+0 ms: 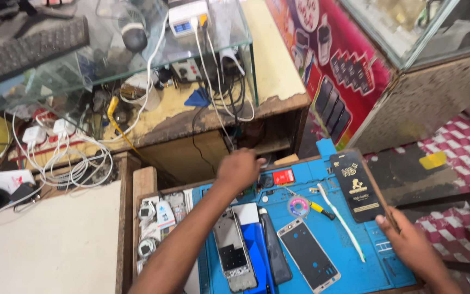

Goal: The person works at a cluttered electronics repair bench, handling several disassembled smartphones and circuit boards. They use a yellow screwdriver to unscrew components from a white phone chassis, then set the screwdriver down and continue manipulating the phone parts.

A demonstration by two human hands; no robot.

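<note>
Your left hand (239,170) reaches over the mat's (349,256) far edge, grip hidden; your right hand (409,242) pinches the black packet (357,185).

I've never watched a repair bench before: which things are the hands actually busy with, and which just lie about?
In hand:
left hand reaching past the blue mat
right hand touching the black packet

Lying about:
phone frame
white toothbrush
opened phone
chargers

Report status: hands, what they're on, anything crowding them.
Left hand reaching to the back edge of the blue mat, grip hidden. Right hand resting at the black packet. Phone parts, white toothbrush lie between.
</note>
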